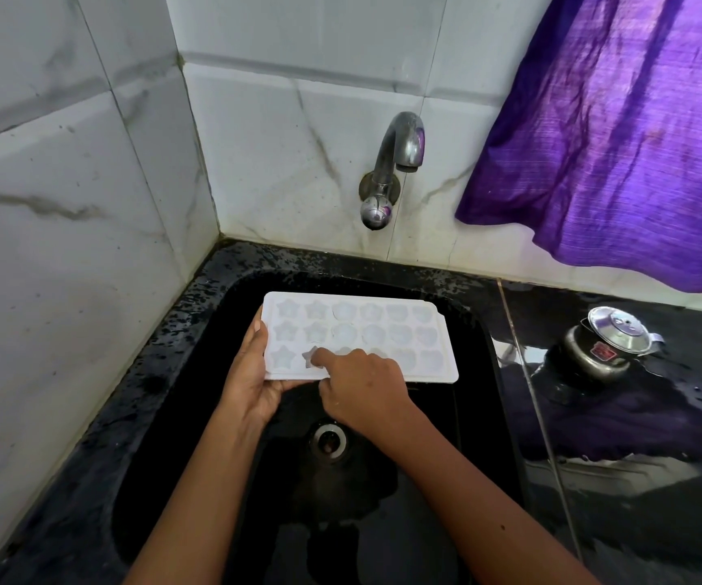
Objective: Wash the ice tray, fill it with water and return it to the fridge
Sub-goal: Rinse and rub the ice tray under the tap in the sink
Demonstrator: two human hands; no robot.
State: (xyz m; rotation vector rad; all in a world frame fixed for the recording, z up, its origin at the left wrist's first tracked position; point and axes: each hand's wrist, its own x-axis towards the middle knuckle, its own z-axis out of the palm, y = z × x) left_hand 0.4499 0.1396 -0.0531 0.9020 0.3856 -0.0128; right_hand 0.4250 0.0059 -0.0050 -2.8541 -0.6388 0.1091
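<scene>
Tray (362, 335), clamped by left hand (252, 382) over sink (480, 331) to catch drips, is rubbed by straight forefinger of right hand (366, 386).

Soft daylight, sharp focus, wide-angle bending, countertop (636, 437) glare.

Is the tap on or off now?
Off, it seems: no water stream falls from the tap spout toward the sink.

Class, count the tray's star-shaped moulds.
6, in the two leftmost columns of the ice tray, three each; the right hand partly covers one and may hide more.
</scene>
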